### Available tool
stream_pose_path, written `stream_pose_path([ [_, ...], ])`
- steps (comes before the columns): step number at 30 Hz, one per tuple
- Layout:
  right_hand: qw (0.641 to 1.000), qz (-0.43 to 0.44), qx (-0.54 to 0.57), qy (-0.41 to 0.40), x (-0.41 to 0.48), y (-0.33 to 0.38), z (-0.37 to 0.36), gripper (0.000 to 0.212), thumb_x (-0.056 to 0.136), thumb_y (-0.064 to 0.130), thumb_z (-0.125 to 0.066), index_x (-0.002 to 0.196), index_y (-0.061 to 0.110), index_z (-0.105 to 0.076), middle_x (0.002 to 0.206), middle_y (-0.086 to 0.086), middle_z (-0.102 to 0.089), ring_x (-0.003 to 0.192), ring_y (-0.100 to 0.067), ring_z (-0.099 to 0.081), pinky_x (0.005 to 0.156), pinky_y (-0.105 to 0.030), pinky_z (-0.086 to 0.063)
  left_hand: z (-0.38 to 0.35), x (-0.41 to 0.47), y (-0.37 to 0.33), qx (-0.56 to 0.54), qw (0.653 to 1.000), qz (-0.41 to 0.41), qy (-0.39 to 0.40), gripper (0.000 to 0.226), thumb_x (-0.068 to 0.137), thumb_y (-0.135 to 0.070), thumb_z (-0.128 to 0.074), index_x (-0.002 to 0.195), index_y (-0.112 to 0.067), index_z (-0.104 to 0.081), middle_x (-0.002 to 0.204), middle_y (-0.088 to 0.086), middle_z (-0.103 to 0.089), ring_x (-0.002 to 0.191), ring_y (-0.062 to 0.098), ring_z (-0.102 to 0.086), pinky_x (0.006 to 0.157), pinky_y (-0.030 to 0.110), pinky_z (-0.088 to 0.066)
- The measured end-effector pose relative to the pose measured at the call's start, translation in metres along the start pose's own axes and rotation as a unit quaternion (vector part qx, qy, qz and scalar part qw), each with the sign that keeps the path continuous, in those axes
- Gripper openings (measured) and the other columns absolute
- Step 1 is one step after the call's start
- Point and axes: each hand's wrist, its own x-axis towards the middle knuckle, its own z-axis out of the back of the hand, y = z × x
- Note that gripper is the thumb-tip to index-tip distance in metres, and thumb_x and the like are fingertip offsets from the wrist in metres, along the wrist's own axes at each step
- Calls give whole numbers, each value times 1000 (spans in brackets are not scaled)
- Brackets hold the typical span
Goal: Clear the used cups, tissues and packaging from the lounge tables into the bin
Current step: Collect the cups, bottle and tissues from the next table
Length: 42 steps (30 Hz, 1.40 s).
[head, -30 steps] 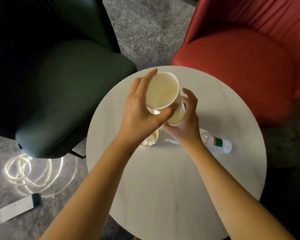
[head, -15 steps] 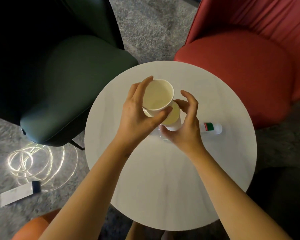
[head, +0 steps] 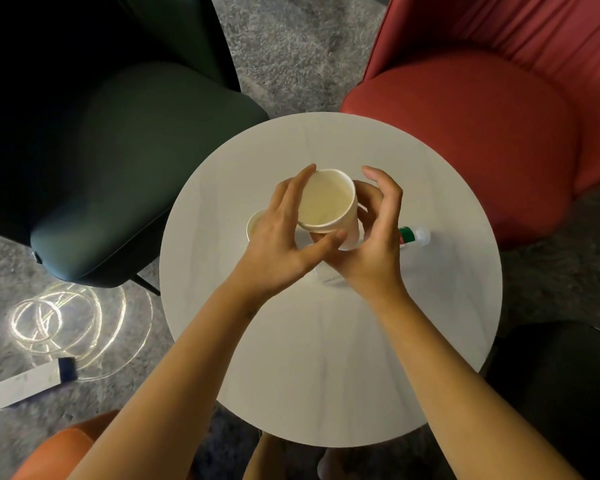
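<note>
Above the round white table, my left hand grips a white paper cup by its rim and side, mouth tilted toward me. My right hand curls round the lower wall of the same cup from the right, thumb lifted off it. Whether a second cup is nested under it I cannot tell. Another paper cup stands on the table, half hidden behind my left hand. A clear plastic bottle with a green and red label lies on its side behind my right hand.
A dark green chair stands at the table's left and a red one at its right. On the grey carpet lie a glowing coiled light strip and a white and blue box. A dark seat sits lower right.
The two cups held apart a second ago now look pushed together into one. Both hands have closed in around it. The cup standing on the table shows again left of my left hand.
</note>
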Motion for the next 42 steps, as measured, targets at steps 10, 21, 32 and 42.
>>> stream_pose_path([
  [10,999,-23,-32,16,-7,2,-6,82,63,23,-79,127,5,-32,124,-8,-46,111,-17,-51,89,-29,-51,19,-7,21,0,1000,-13,25,71,82,-58,-37,145,-28,-22,143,-7,-31,126,6,-36,99,16,-31],
  [21,996,-42,-85,-7,-4,0,-45,77,65,34,-75,125,-3,-45,122,-18,-47,107,-19,-49,84,-32,-52,31,-24,80,109,986,100,80,112,70,-29,-77,146,-27,5,154,-5,-6,138,13,-12,106,27,-20],
  [32,986,-92,-117,-80,-11,-23,-41,68,62,20,-75,118,-7,-47,117,-17,-49,105,-26,-51,84,-42,-50,2,3,102,90,988,129,-13,72,65,-30,-79,127,-19,-43,120,-1,-54,105,17,-53,72,17,-34],
  [42,981,-102,-167,-17,-23,-45,-78,73,54,0,-81,119,-9,-49,113,-19,-52,107,-14,-44,91,-3,-31,70,18,86,35,992,97,-77,71,68,-37,-78,128,-27,-42,123,-10,-52,108,8,-51,89,26,-44],
])
